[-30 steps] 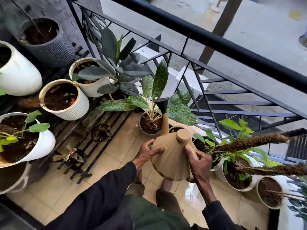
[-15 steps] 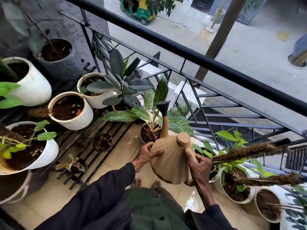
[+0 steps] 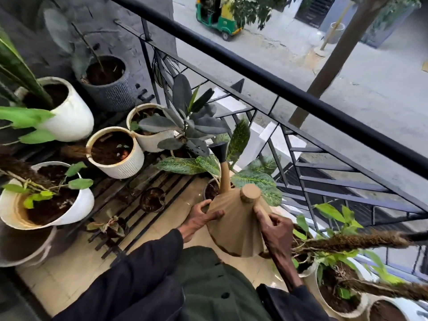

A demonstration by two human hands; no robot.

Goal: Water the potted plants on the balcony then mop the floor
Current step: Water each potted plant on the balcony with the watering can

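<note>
The watering can (image 3: 234, 228), a tan cone-shaped vessel, is being held tilted forward above the tiled floor (image 3: 69, 274), just in front of the person's torso. Its narrow spout is rising toward the railing (image 3: 254, 72), and the black rose (image 3: 220, 150) at the tip is sitting among the leaves of the speckled-leaf plant (image 3: 185, 165), whose dark pot (image 3: 209, 189) is standing on the tiles just beyond the can. The right hand (image 3: 275, 228) is gripping the can's handle (image 3: 262, 213), with its fingers curled tightly round it. The left hand (image 3: 199, 216) is steadying the can's left side, with its thumb and fingers lying nearly straight against the surface. To the left, a black slatted rack (image 3: 129, 205) is carrying a white ribbed pot (image 3: 120, 165) and a grey textured pot (image 3: 111, 93). To the right, a white pot (image 3: 335, 306) of leafy vines is standing near the railing. Whether water is leaving the rose cannot be determined.
</note>
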